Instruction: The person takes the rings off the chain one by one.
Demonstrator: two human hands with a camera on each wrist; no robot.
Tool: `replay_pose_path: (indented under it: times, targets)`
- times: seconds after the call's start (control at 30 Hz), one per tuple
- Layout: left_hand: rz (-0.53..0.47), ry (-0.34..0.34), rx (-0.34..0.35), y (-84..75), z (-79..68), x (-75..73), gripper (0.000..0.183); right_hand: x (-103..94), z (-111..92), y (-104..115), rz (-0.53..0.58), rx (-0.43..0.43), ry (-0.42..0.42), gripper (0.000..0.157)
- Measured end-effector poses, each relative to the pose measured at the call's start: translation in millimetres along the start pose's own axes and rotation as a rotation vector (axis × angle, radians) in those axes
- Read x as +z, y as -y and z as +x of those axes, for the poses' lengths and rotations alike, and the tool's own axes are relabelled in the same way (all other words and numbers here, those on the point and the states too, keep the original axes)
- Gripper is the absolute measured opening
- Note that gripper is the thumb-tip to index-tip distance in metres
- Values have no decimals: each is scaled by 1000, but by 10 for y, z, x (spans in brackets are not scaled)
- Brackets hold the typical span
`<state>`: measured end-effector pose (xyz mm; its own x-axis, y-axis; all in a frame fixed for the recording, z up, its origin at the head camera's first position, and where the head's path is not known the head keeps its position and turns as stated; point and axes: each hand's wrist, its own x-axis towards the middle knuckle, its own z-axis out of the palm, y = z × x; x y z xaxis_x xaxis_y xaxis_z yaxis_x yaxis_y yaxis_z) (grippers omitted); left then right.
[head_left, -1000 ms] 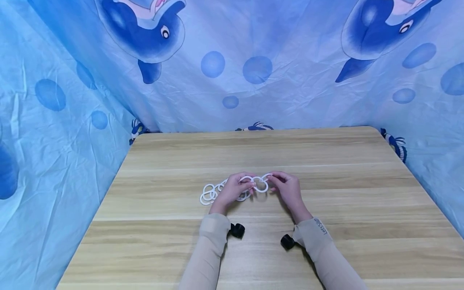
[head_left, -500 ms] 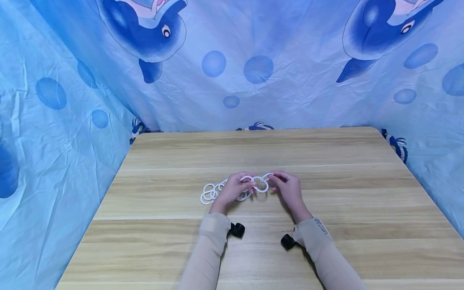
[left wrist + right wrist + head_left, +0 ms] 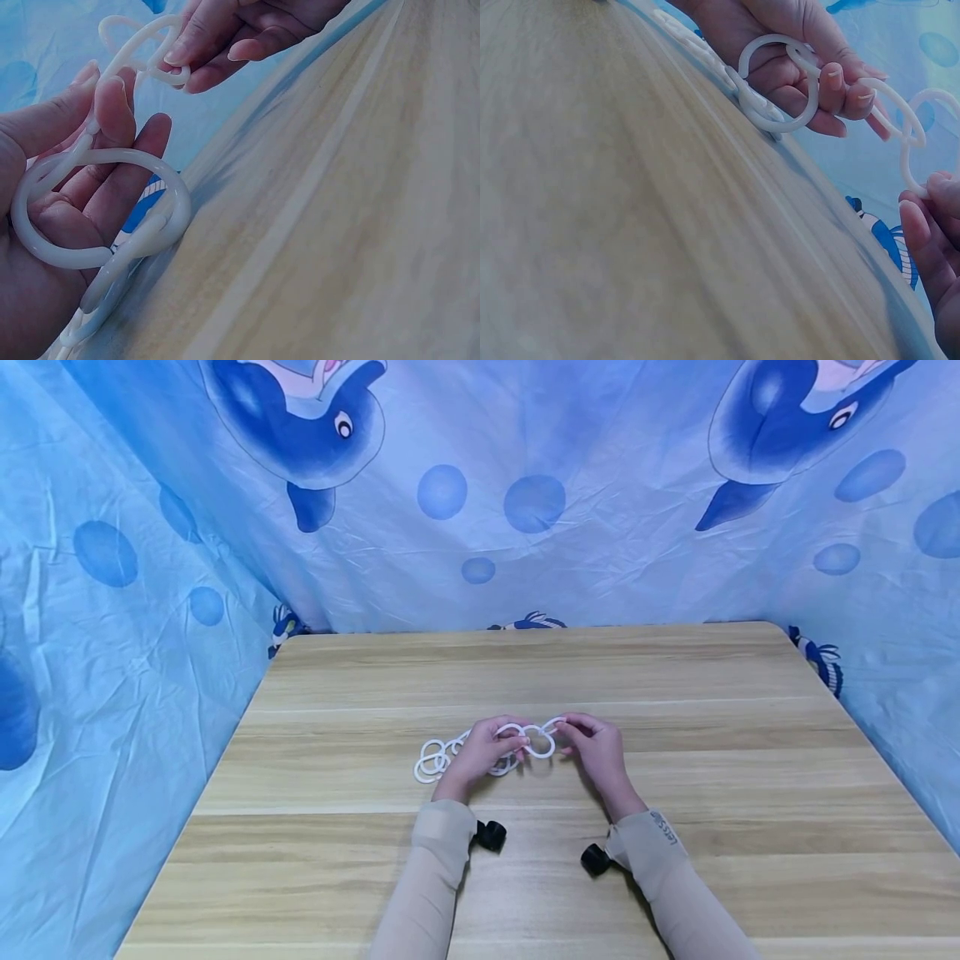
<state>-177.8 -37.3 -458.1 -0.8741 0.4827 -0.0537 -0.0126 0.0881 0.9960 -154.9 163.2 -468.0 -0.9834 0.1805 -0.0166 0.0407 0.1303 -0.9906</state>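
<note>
A chain of white plastic C-shaped rings runs between the hands in the head view. The left hand (image 3: 482, 755) pinches one ring between thumb and fingers, and a linked ring (image 3: 182, 206) hangs against its palm in the left wrist view. To the right, the right hand (image 3: 598, 750) pinches the end ring (image 3: 904, 161), whose open gap lies by the fingertips in the left wrist view. One white ring (image 3: 540, 756) spans the space between the two hands, linked to the end ring. More linked rings (image 3: 420, 776) lie on the table left of the left hand, partly hidden behind it.
The wood-grain table (image 3: 675, 877) stretches out around the hands. Blue cloth (image 3: 480, 527) printed with dolphins hangs behind and at both sides. Small black devices (image 3: 491, 836) sit at the wrists, beside beige sleeves (image 3: 423, 893).
</note>
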Motion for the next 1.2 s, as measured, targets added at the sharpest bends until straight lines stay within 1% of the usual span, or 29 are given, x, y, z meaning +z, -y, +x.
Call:
replay_pose_path:
  times: [0.4, 0.7, 0.93, 1.2]
  targets:
    - [18, -6, -9, 24, 19, -11, 33, -3, 0, 8, 6, 12, 7, 25]
    - [27, -1, -9, -1, 5, -6, 33, -8, -3, 5, 17, 10, 3, 24]
    - [18, 7, -11, 13, 11, -5, 34, -8, -5, 14, 32, 11, 5, 24]
    - [6, -4, -8, 26, 8, 1, 34, -12, 3, 2, 28, 26, 1, 25]
